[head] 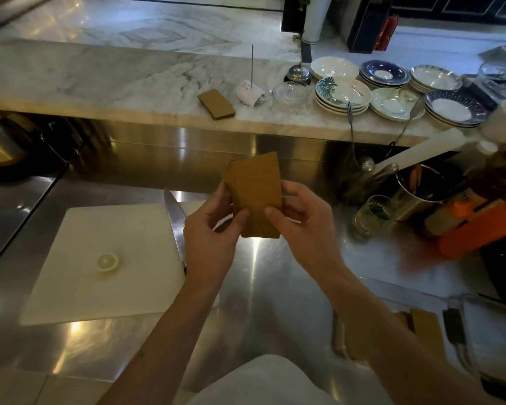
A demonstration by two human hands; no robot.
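**A fanned stack that could slip**

We hold the stack of brown cards (254,188) in the air above the steel surface (260,287), between both hands. Our left hand (214,229) pinches its left edge and our right hand (298,217) pinches its lower right, thumbs on the face. The top cards sit fanned out of line. We judge that a slack pinch would let them slide and scatter, some toward the knife (174,226) at the edge of the cutting board (100,258).

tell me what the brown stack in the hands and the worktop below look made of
Brown stack: likely kraft paper or thin card, matte; flat brown, no glare, thin fanned edges. Worktop: probably stainless steel, brushed; grey with streaky reflections.
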